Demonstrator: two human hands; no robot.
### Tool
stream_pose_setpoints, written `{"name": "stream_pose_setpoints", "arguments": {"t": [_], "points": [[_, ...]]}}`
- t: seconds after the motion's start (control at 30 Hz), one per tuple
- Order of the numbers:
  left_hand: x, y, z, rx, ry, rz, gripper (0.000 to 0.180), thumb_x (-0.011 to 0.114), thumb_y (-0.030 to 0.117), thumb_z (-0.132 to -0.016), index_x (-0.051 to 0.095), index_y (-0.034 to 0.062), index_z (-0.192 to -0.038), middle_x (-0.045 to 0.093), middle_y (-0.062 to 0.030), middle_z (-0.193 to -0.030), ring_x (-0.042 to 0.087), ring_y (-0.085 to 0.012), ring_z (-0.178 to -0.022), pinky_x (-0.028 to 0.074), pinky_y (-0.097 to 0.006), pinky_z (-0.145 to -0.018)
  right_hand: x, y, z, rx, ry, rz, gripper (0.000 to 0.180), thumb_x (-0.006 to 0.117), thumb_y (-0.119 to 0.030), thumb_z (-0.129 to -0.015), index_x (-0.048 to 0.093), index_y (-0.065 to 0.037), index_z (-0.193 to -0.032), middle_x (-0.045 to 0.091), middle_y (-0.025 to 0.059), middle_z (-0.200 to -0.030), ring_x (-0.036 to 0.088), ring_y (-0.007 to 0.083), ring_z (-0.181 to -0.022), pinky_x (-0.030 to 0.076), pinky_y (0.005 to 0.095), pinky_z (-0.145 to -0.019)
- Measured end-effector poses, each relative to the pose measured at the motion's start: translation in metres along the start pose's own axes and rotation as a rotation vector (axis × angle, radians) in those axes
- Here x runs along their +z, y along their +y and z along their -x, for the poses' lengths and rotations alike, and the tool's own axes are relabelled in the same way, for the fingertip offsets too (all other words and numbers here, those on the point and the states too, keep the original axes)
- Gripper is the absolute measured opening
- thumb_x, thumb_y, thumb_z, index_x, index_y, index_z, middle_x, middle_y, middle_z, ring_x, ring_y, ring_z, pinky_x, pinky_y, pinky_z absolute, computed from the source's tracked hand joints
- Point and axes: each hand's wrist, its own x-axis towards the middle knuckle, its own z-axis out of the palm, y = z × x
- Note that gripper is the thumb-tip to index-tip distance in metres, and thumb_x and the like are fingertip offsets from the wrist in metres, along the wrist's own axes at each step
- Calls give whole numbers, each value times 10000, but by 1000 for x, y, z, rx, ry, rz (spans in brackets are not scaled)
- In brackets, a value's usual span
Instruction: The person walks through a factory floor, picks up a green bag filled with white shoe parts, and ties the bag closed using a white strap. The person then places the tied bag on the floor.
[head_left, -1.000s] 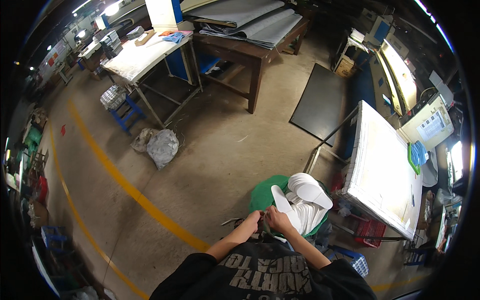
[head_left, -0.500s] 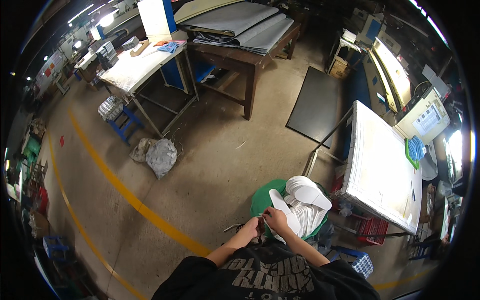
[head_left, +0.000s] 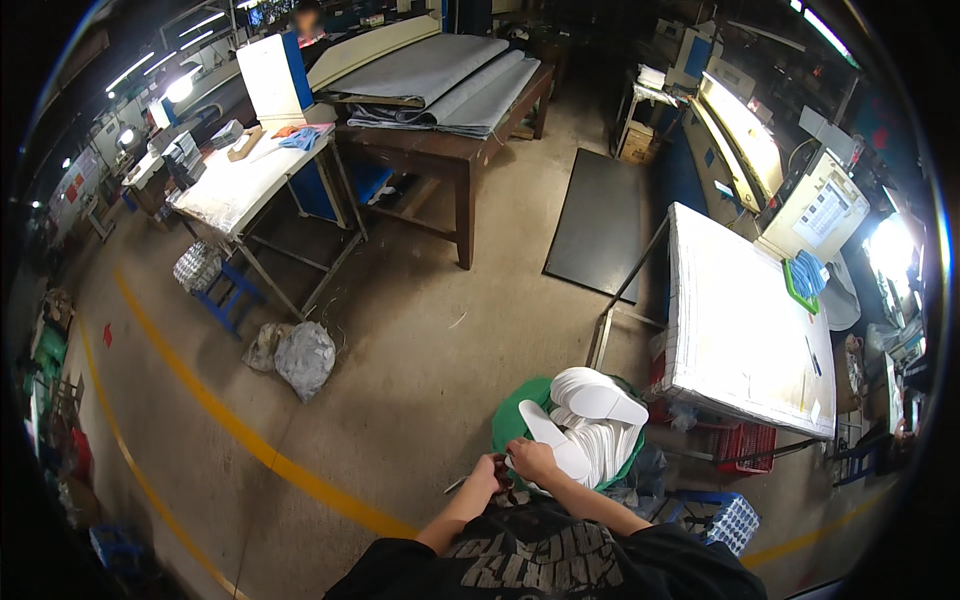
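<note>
Hands [head_left: 533, 460] near white pieces [head_left: 602, 448], grip unclear

1. The flat pieces [head_left: 598, 452] are plain white; their bag [head_left: 506, 418] is green.
2. The person's shirt [head_left: 372, 572] is black, with a faded greyish print [head_left: 545, 562].
3. The floor [head_left: 430, 370] is brownish grey, and the lines [head_left: 300, 477] on it are yellow.
4. The table at right [head_left: 735, 335] has a white top; its tray [head_left: 794, 288] is bright green, with light blue material [head_left: 808, 273].
5. The crate [head_left: 748, 448] is red.
6. The stool at right [head_left: 690, 496] is blue, its cover [head_left: 738, 525] patterned in blue and white.
7. The wooden table [head_left: 464, 215] is dark brown, and its sheets [head_left: 415, 75] are grey.
</note>
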Motion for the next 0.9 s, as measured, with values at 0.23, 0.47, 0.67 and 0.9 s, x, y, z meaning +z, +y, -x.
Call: {"name": "stream_pose_setpoints", "arguments": {"t": [0.23, 0.47, 0.67, 0.9], "points": [[1, -3, -17, -19, 35, -53, 185, 541, 277, -946, 622, 209, -794, 491, 35, -631, 459, -212, -629, 432, -510, -714, 6, 6, -2, 0, -107, 119, 217, 631, -194, -891, 683, -83, -1070, 695, 134, -1082, 731, 348, -924, 578, 486, -725], [-8, 8, -11, -10, -67, -229, 216, 495, 219, -959, 623, 208, -784, 521, 34, -631, 477, -183, -573, 454, -495, -637, 8, 14, -1, -80, -91, 206, 183, 644, -150, -856, 666, -82, -1025, 687, 126, -1064, 750, 330, -823, 593, 467, -655], [-4, 2, 1, 81, -117, -185, 237, 494, 226, -976, 624, 203, -780, 548, 39, -655, 513, -184, -578, 475, -386, -605, 9, 6, 12, -22, 59, 94, 232, 623, -148, -870, 586, -75, -1087, 655, 139, -1040, 732, 360, -782, 574, 498, -626], [-11, 6, -6, 18, -142, -262, 255, 461, 213, -985, 664, 171, -836, 623, 9, -720, 580, -187, -638, 516, -386, -640, -2, 0, 15, -35, 54, 93, 242, 613, -157, -895, 567, -89, -1122, 650, 130, -1024, 725, 363, -758, 564, 484, -590]]}}
